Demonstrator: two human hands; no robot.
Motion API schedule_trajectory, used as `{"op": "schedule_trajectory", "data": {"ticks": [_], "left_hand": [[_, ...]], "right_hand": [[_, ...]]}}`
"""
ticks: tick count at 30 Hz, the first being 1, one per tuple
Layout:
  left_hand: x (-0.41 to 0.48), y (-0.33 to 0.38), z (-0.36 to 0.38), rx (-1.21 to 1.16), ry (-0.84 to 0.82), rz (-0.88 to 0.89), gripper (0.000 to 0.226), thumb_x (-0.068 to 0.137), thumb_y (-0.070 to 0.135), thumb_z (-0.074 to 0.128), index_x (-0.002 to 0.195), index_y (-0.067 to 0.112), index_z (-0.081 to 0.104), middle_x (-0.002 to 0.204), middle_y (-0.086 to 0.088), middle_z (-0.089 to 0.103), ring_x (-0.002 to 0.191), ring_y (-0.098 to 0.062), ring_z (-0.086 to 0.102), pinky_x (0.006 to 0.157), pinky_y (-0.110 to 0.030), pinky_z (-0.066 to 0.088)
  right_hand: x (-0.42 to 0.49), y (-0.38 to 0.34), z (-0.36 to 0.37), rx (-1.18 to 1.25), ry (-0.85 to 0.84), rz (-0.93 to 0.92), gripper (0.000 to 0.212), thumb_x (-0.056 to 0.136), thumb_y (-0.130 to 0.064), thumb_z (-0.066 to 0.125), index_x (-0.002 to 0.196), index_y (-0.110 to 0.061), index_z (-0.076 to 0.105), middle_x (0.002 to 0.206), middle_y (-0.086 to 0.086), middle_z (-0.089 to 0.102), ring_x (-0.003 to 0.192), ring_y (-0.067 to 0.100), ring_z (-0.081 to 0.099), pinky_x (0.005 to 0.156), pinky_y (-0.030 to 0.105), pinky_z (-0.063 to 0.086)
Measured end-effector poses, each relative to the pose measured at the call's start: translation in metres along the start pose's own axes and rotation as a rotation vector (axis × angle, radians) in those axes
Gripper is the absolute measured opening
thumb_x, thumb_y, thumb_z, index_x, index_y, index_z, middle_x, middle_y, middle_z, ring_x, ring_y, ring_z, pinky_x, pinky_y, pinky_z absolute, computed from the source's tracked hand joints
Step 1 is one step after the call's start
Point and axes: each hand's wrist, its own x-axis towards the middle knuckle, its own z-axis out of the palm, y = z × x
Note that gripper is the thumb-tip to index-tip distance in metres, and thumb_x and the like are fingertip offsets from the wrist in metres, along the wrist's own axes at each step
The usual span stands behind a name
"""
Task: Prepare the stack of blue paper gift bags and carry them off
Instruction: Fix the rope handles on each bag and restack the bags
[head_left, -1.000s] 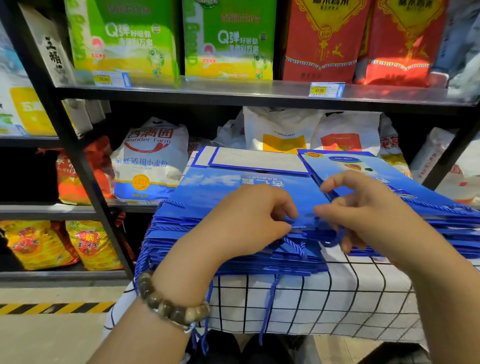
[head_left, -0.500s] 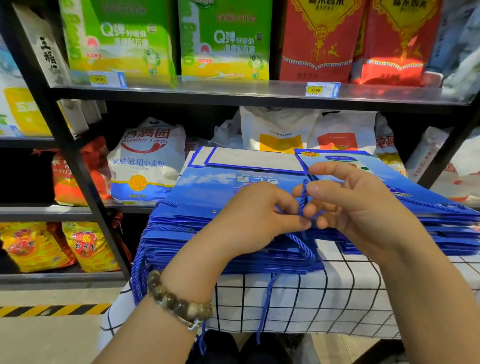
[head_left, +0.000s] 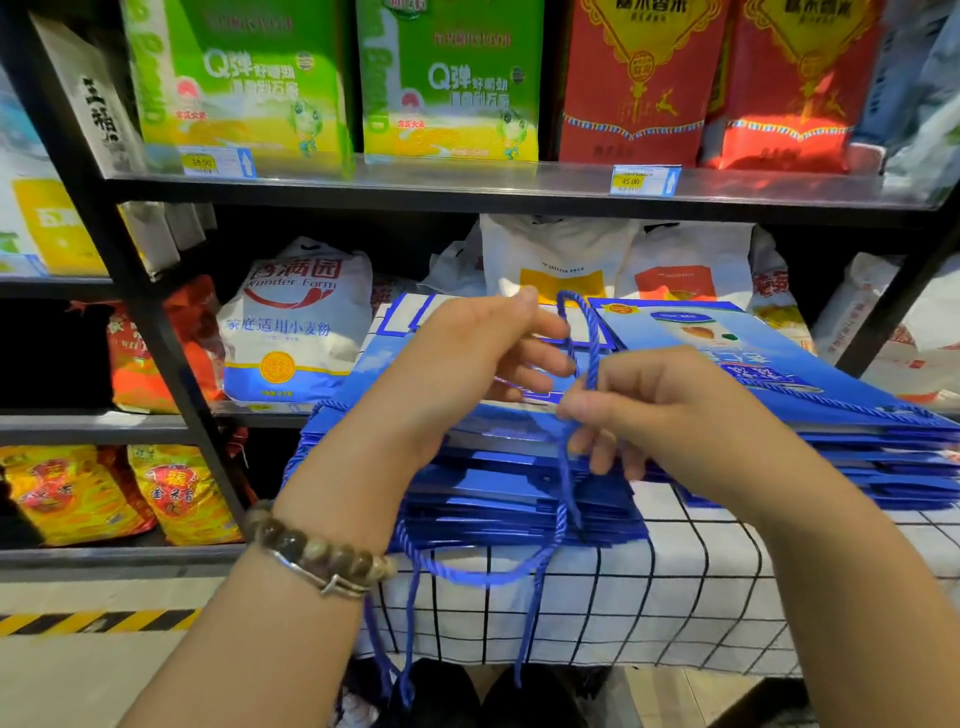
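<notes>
Left hand (head_left: 467, 364) grips cord (head_left: 592, 332) above gift bags (head_left: 493, 483); right hand (head_left: 660, 410) pinches it.

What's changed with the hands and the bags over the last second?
The left hand rose, drawing a loop of blue cord up above the bags; the right hand now pinches that cord lower down. The bags stayed stacked on the checked cloth.

Black shelving (head_left: 156, 338) stocked with sacks, white flour sack (head_left: 296, 322); pale floor (head_left: 78, 680), yellow-black hazard stripe (head_left: 93, 621); grid-check tablecloth (head_left: 675, 597).
</notes>
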Motion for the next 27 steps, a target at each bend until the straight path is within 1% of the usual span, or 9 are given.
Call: {"op": "schedule_trajectory", "data": {"ticks": [4,6,9,12,14,17,20,23,27], "left_hand": [[-0.009,-0.005,-0.021,0.100,-0.097,-0.108,0.036,0.096,0.035,0.038,0.092,0.015,0.068,0.078,-0.003,0.074,0.075,-0.016,0.068,0.077,-0.024,0.051],[-0.014,-0.008,-0.027,0.136,-0.135,-0.099,0.016,0.090,0.018,0.055,0.084,0.013,0.069,0.075,-0.003,0.074,0.069,-0.012,0.066,0.072,-0.016,0.053],[-0.015,-0.010,-0.035,0.203,-0.094,-0.063,0.018,0.085,0.002,0.059,0.074,0.012,0.068,0.064,0.000,0.071,0.053,-0.002,0.059,0.056,-0.010,0.047],[-0.010,-0.015,-0.046,0.307,0.074,-0.019,0.023,0.089,0.009,0.058,0.073,0.023,0.067,0.047,0.007,0.061,0.043,0.002,0.051,0.046,-0.008,0.042],[-0.007,-0.020,-0.051,0.411,0.160,0.029,0.022,0.090,0.014,0.057,0.076,0.028,0.067,0.043,0.008,0.056,0.039,0.001,0.046,0.046,-0.008,0.040],[-0.006,-0.026,-0.056,0.452,0.142,0.020,0.028,0.094,0.005,0.046,0.108,0.024,0.062,0.062,0.006,0.061,0.043,0.002,0.047,0.052,-0.009,0.041],[-0.009,-0.029,-0.057,0.471,0.112,0.047,0.045,0.092,0.000,0.047,0.133,0.021,0.048,0.071,0.005,0.066,0.052,0.003,0.053,0.059,-0.011,0.043],[-0.012,-0.029,-0.060,0.454,0.101,0.079,0.058,0.088,0.005,0.057,0.140,0.022,0.039,0.072,0.002,0.072,0.065,-0.002,0.061,0.075,-0.017,0.047],[-0.017,-0.031,-0.067,0.473,0.115,0.068,0.060,0.087,0.009,0.060,0.140,0.026,0.038,0.078,0.008,0.073,0.078,-0.003,0.064,0.081,-0.021,0.045]], "right_hand": [[0.015,-0.005,0.000,0.295,0.144,-0.042,0.017,0.087,-0.009,0.056,0.073,-0.005,0.063,0.057,0.002,0.067,0.043,0.009,0.054,0.039,0.017,0.042],[0.024,-0.005,0.003,0.377,0.184,-0.025,0.018,0.089,-0.009,0.054,0.073,-0.006,0.061,0.055,0.001,0.066,0.042,0.008,0.054,0.039,0.016,0.042],[0.036,-0.003,0.007,0.420,0.210,0.010,0.017,0.090,-0.010,0.054,0.075,-0.005,0.061,0.053,0.000,0.065,0.042,0.007,0.054,0.040,0.015,0.043],[0.045,0.003,0.011,0.299,0.236,0.078,0.021,0.090,-0.017,0.057,0.073,-0.005,0.062,0.057,0.002,0.064,0.040,0.008,0.051,0.040,0.019,0.043],[0.047,0.008,0.012,0.038,0.293,0.098,0.032,0.088,-0.029,0.059,0.068,-0.004,0.063,0.055,0.001,0.060,0.042,0.010,0.047,0.047,0.021,0.039],[0.046,0.007,0.019,-0.220,0.400,0.008,0.035,0.084,-0.034,0.062,0.066,-0.004,0.062,0.053,-0.001,0.049,0.051,0.011,0.041,0.051,0.020,0.035],[0.046,-0.002,0.037,-0.280,0.256,-0.204,0.002,0.083,-0.023,0.065,0.083,-0.022,0.066,0.079,-0.010,0.059,0.074,0.005,0.049,0.070,0.019,0.038],[0.053,0.001,0.055,-0.322,0.066,-0.249,0.026,0.085,-0.022,0.063,0.110,-0.022,0.067,0.101,-0.018,0.059,0.099,-0.002,0.051,0.088,0.012,0.036],[0.056,0.002,0.062,-0.197,0.111,-0.226,0.009,0.083,-0.019,0.064,0.080,-0.021,0.073,0.081,-0.006,0.070,0.080,0.010,0.059,0.076,0.019,0.045]]}}
